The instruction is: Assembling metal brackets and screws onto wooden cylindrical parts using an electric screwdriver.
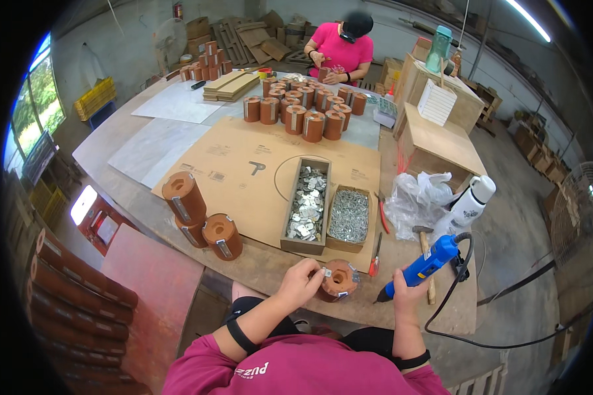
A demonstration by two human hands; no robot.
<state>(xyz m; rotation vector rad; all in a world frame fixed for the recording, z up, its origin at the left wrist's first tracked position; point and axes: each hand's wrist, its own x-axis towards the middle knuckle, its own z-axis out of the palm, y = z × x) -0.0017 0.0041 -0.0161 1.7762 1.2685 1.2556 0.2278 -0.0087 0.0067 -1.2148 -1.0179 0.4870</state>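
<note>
Brown cylinder (346,285), five o'clock on the worktop (456,306): my left grip (300,284) pinches a metal plate (327,272) at its nine-o'clock rim, best seated flush before squaring the blue driver (433,255) held in my right grip (408,295).

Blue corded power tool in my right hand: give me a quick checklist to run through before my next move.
1. Grip: ok. Your right hand holds the blue corded power tool.
2. Plate held: ok. Your left hand pinches a small, flat silvery plate at the upright reddish-brown cylinder.
3. Plate seated flush: cannot tell; too small.
4. Tool tip on plate: not ok. It points down, apart from the cylinder, to its right.
5. Black cord: ok. It loops to the right, away from the cylinder.
6. Clearance above wooden-handled hammer: cannot tell. The tool overlaps it in view.
</note>
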